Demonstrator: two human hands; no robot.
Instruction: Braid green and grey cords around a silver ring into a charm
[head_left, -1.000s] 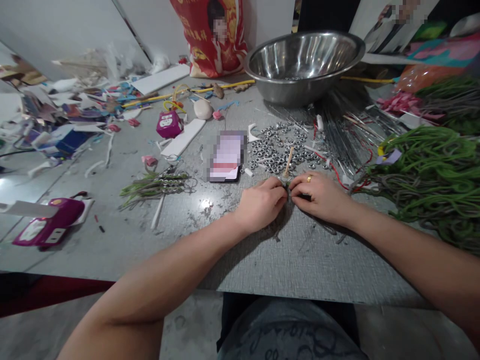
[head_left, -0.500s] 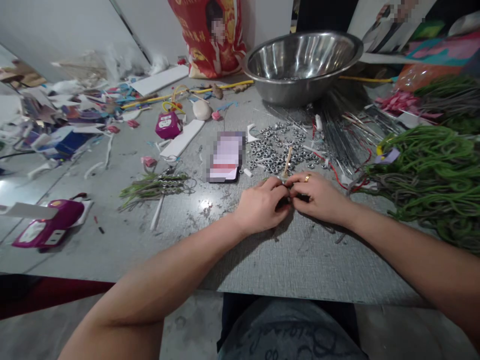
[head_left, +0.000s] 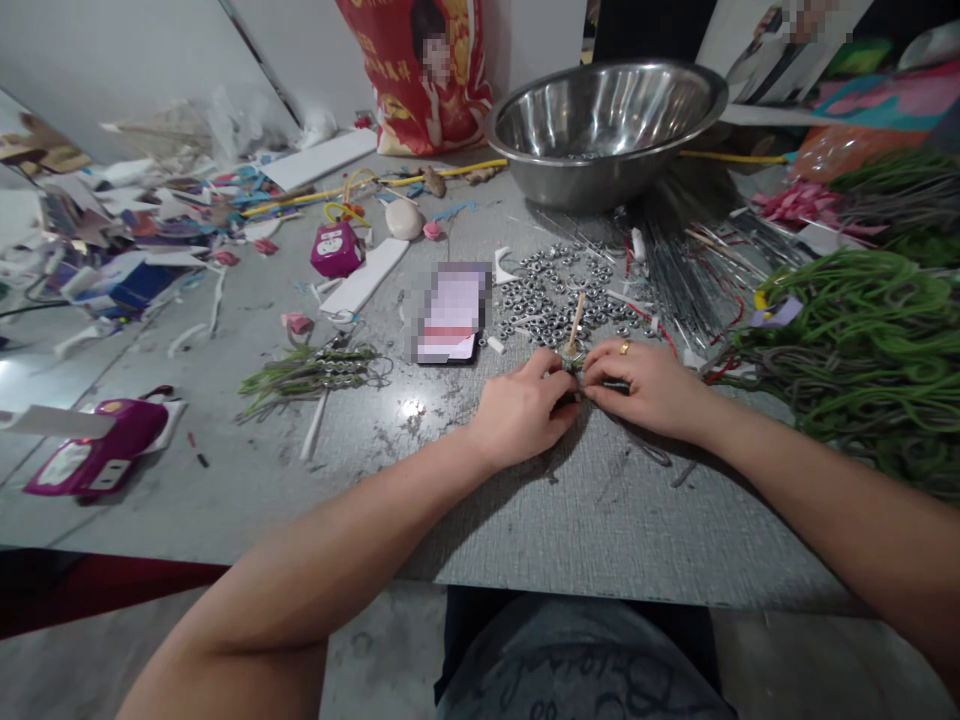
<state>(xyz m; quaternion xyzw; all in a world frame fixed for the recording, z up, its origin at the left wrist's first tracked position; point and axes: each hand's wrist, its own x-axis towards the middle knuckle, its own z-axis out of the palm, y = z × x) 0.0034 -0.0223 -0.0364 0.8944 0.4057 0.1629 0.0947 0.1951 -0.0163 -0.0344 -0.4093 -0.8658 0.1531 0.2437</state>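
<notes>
Slightly rightward and away from the left hand, the right hand has shifted, and more of a grey loop shows beneath it. Thumb and fingers of each are nearly closed, apparently on a small green-and-grey cord, between the beads and the table's front edge; the exact grip is hidden. Pinching from both sides probably keeps it steady. Beads and the cord pile at the right edge seem placed for easy reach. The red bag carries yellow characters, too small to read; the shirt's script is unclear.
</notes>
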